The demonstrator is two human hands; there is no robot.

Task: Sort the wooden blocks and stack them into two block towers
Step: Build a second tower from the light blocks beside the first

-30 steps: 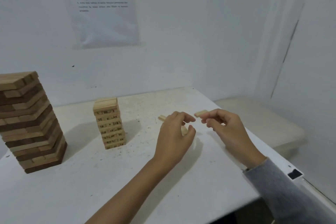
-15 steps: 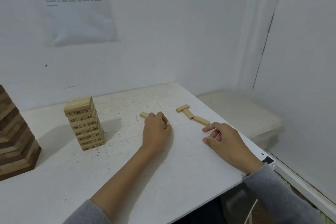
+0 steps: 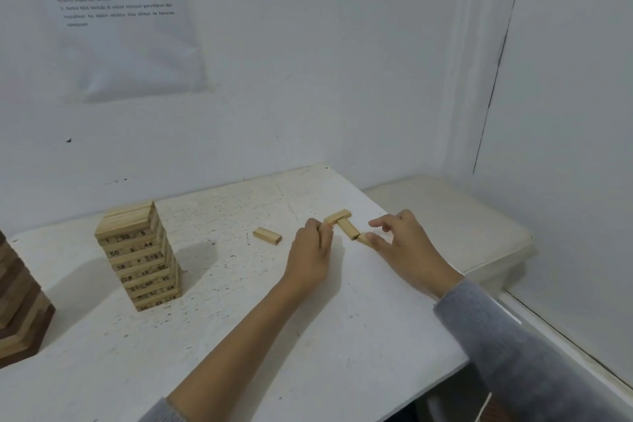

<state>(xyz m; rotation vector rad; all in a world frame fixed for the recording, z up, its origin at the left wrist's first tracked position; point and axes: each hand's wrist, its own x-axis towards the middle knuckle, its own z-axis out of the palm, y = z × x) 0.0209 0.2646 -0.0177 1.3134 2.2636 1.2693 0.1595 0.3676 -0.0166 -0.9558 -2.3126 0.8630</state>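
Observation:
Three small light wooden blocks lie close together on the white table (image 3: 239, 336) at the right. My left hand (image 3: 310, 252) pinches the left end of the far block (image 3: 339, 216). A second block (image 3: 348, 229) lies between my hands. My right hand (image 3: 409, 245) touches the third block (image 3: 363, 238) with its thumb tip, its fingers loosely curved above it. Another loose block (image 3: 268, 236) lies left of my left hand. A small tower of numbered light blocks (image 3: 138, 257) stands to the left. A bigger tower of light and dark blocks (image 3: 17, 305) is cut off by the left edge.
The table stands against a white wall, where a printed sheet (image 3: 113, 17) hangs. A cream cushioned surface (image 3: 452, 226) lies lower, beyond the table's right edge. The right side wall is near.
My view has shifted right and down. My left hand let go of one block and moved right to the far block. My right hand moved up to the nearest block.

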